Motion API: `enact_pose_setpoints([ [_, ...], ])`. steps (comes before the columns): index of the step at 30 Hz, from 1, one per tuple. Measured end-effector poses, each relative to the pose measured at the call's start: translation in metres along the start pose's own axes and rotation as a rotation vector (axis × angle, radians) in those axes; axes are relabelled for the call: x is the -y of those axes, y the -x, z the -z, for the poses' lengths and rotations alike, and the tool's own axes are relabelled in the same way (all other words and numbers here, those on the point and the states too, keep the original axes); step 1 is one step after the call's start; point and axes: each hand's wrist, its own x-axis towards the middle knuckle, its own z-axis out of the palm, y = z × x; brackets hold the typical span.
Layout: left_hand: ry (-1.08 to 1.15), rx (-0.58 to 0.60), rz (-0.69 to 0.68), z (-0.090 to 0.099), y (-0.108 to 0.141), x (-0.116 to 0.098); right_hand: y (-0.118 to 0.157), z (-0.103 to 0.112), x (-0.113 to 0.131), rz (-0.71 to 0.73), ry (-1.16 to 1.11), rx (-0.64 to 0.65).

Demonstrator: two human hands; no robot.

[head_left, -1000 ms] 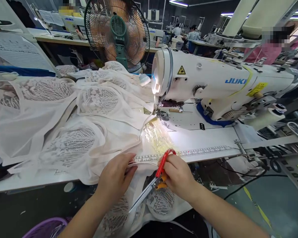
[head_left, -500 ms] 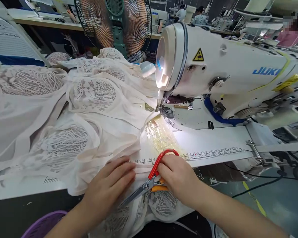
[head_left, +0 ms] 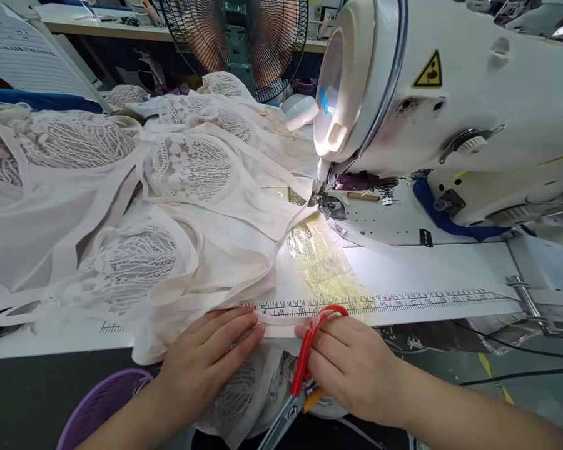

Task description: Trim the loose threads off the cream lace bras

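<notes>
A pale strap [head_left: 281, 326] of a white lace bra runs along the front edge of the table, just below a printed ruler [head_left: 319, 306]. My left hand [head_left: 211, 359] has its thumb and fingertips brought together on the strap's left part. On the right, my right hand [head_left: 356, 362] is closed around red-handled scissors [head_left: 304, 356], whose blades point down past the table edge. Its fingertips also touch the strap's right part. An orange handle [head_left: 313, 399] shows beneath that hand; what it belongs to is partly hidden. More lace cups [head_left: 239, 387] hang below the edge.
A sewing machine [head_left: 426, 125] stands at the right, bra fabric under its needle. Several white lace bras [head_left: 187, 169] cover the table's left side. A plastic bag [head_left: 321, 262] lies near the ruler. A fan [head_left: 239, 50] is behind; a purple basket [head_left: 98, 406] sits below left.
The view has come nearer the machine and tilted down. My right hand has lowered with the scissors, whose blades now point more steeply down. The strap lies straighter between my hands.
</notes>
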Motion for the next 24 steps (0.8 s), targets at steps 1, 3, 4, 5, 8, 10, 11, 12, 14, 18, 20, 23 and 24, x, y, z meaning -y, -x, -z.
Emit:
enact_pose_setpoints([
  [1,-0.016,-0.005,0.001,-0.001,0.0,-0.001,0.003,0.0,0.002,-0.02,0.008,0.021],
  [3,-0.058,-0.013,-0.004,-0.002,0.0,-0.002,0.009,-0.002,0.008,-0.074,0.041,0.043],
  [4,-0.078,-0.019,-0.004,-0.003,0.0,-0.003,0.012,-0.005,0.012,-0.101,0.059,0.047],
  [5,-0.093,-0.028,0.001,-0.004,0.0,-0.004,0.015,-0.007,0.015,-0.124,0.074,0.045],
  [8,-0.101,-0.048,0.03,-0.006,-0.003,-0.007,0.022,-0.014,0.023,-0.184,0.106,0.049],
  [10,-0.113,-0.054,0.044,-0.006,-0.006,-0.009,0.024,-0.016,0.025,-0.209,0.125,0.067],
  [11,-0.125,-0.056,0.053,-0.005,-0.008,-0.009,0.024,-0.016,0.025,-0.218,0.133,0.072],
  [12,-0.14,-0.055,0.06,-0.005,-0.009,-0.009,0.024,-0.016,0.025,-0.225,0.139,0.076],
  [14,-0.167,-0.046,0.058,-0.005,-0.011,-0.009,0.023,-0.014,0.025,-0.23,0.145,0.081],
  [18,-0.192,-0.065,-0.012,-0.008,-0.012,-0.004,0.02,-0.011,0.023,-0.238,0.167,0.11],
  [20,-0.189,-0.091,-0.027,-0.009,-0.013,-0.003,0.018,-0.01,0.022,-0.231,0.187,0.112],
  [23,-0.164,-0.091,-0.017,-0.009,-0.012,-0.002,0.016,-0.009,0.021,-0.214,0.194,0.105],
  [24,-0.158,-0.083,-0.02,-0.009,-0.012,-0.001,0.015,-0.009,0.021,-0.217,0.191,0.107],
])
